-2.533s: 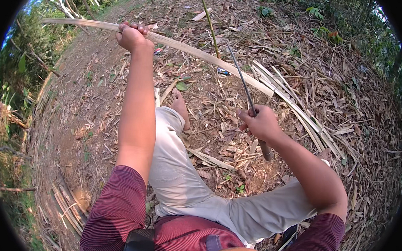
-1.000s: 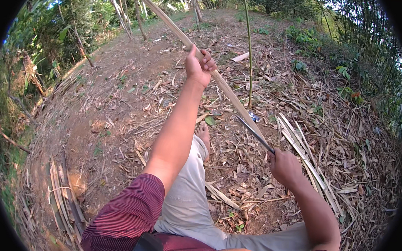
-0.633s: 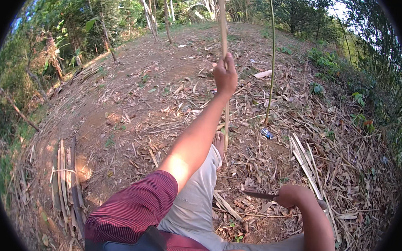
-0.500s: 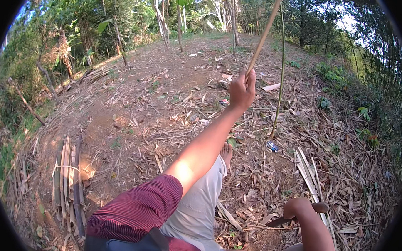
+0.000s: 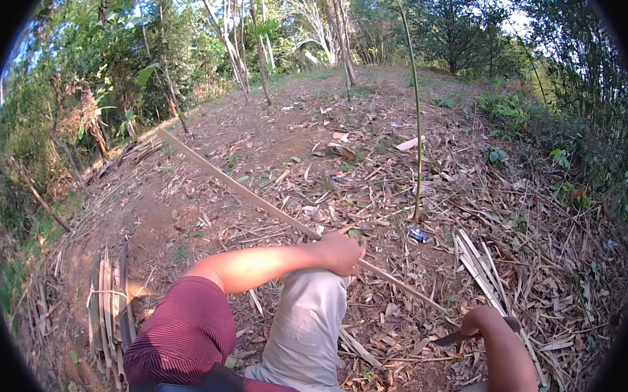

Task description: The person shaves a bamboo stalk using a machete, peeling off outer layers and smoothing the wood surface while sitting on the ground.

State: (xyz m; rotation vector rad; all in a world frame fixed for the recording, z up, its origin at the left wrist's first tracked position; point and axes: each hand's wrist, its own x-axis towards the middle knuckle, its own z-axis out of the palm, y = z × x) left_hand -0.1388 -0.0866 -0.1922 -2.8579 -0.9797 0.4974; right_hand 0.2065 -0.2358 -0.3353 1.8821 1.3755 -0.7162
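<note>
A long pale strip of wood or bamboo (image 5: 250,196) slants across the view, with my left hand (image 5: 339,253) closed around it in front of my raised knee. Its far end points up to the left, and its lower end comes down close to my right hand (image 5: 481,322). That hand grips a large knife (image 5: 452,338); the dark blade points left near the ground and the handle end sticks out on the right. Whether the blade touches the strip, I cannot tell.
Split pale strips (image 5: 480,272) lie on the ground at the right. A tied bundle of sticks (image 5: 109,306) is at the lower left. A thin green pole (image 5: 416,109) stands upright ahead, with a small blue wrapper (image 5: 418,235) near its foot. Dry leaves cover the slope.
My left hand has come down and back toward my knee, and the strip has swung from pointing up and away to slanting left. My right hand still holds the knife low, barely moved.
</note>
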